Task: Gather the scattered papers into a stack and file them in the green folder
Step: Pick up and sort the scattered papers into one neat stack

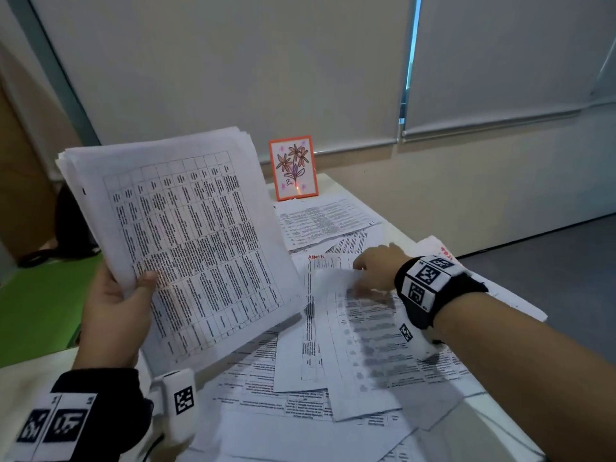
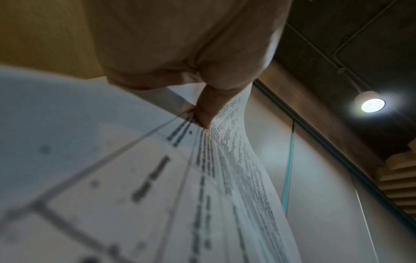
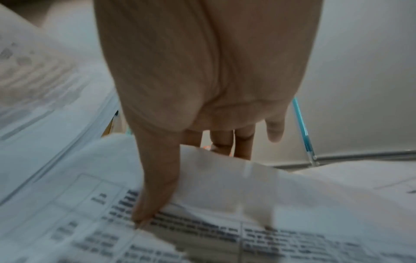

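My left hand (image 1: pixel 133 288) holds a thick stack of printed papers (image 1: pixel 186 235) raised and tilted above the table's left side, thumb (image 2: pixel 204 110) pressed on the front sheet (image 2: pixel 157 195). My right hand (image 1: pixel 361 278) reaches over the scattered papers (image 1: pixel 300 378) and pinches the far edge of one table-printed sheet (image 1: pixel 360 328). Its thumb (image 3: pixel 155 186) lies on top and the fingers sit behind the curled-up edge (image 3: pixel 225 178). A flat green surface (image 1: pixel 40 311) lies left of the table, partly hidden by the stack; I cannot tell whether it is the folder.
An orange-framed flower drawing (image 1: pixel 293 168) stands at the back of the white table (image 1: pixel 483 415). More sheets (image 1: pixel 320 218) lie in front of it. The table's right edge drops to a grey floor. A dark bag (image 1: pixel 71 225) sits at far left.
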